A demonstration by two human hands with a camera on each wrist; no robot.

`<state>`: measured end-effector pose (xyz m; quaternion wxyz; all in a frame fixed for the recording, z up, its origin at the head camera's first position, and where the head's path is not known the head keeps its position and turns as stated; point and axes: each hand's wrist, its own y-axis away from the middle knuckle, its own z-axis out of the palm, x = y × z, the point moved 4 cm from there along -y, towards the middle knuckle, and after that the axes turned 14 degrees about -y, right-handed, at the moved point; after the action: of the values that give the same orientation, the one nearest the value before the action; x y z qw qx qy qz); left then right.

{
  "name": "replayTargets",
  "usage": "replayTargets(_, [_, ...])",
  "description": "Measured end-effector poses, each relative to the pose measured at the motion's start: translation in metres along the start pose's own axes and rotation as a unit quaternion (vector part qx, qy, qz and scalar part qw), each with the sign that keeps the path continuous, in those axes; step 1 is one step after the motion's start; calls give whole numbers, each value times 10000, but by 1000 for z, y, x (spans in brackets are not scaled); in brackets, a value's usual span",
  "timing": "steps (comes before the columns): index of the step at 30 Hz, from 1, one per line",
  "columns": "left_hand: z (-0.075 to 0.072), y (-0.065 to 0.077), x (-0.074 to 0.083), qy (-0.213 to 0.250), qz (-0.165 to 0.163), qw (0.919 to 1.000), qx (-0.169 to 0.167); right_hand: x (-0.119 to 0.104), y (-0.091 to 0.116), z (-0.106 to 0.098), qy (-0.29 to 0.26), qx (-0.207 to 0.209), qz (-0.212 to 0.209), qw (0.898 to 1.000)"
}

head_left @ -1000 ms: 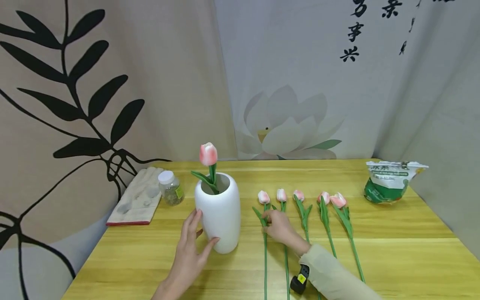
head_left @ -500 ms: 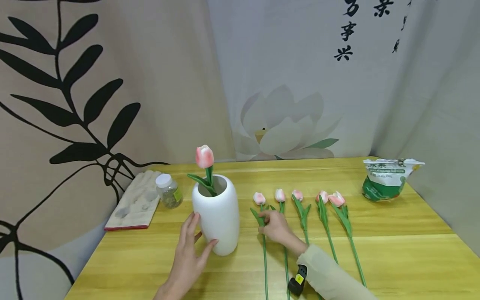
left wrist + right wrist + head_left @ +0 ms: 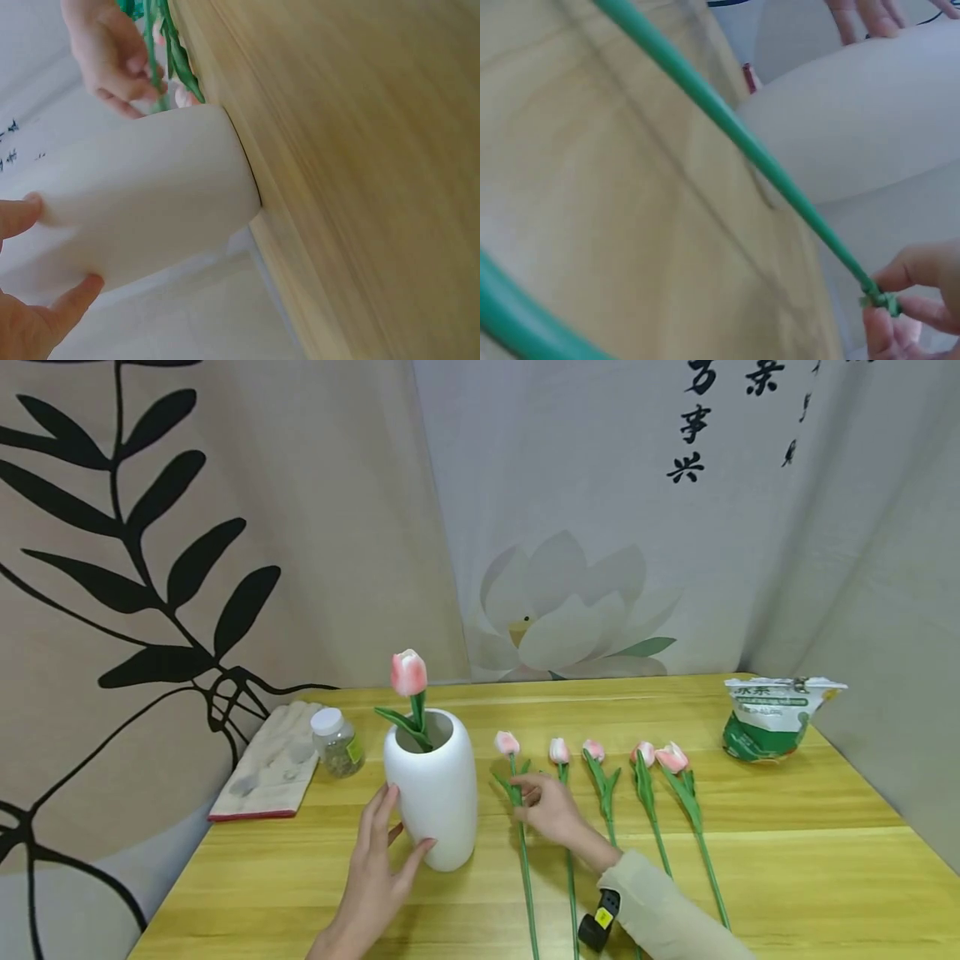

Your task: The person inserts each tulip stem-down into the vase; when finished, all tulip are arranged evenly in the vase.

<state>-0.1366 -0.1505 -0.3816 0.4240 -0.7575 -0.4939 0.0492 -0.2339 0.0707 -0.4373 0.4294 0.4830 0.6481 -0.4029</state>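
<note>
A white vase stands upright with one pink tulip in its mouth. My left hand holds the vase low on its left side, thumb in front and fingers round the side. In the left wrist view, fingertips touch its smooth wall. To the right of the vase, my right hand pinches another artificial tulip by its stem near the leaves. The right wrist view shows the green stem slanting up off the table from the pinching fingers.
Several more pink tulips lie side by side right of the hand. A white-lidded jar and a folded cloth are at the left. A green and white bag sits at the back right of the wooden table.
The pinched tulip's head has lifted and shifted slightly left, and its stem now tilts. My left hand and the vase stay together; the view has shifted slightly.
</note>
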Motion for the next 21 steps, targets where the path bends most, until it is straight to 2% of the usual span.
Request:
replayTargets(4, [0,0,0,-31,-18,10000,-6,-18,-2,-10,-462,139,-376,9981])
replayTargets(13, [1,1,-1,-78,52,9998,161,-81,-14,-37,-382,366,-1479,9876])
replayTargets(17, [2,2,-2,-89,69,9998,168,-116,-11,-49,-560,418,-1610,9845])
replayTargets(21, [2,2,-1,-131,97,9998,127,-138,-14,-64,-907,598,-1975,9743])
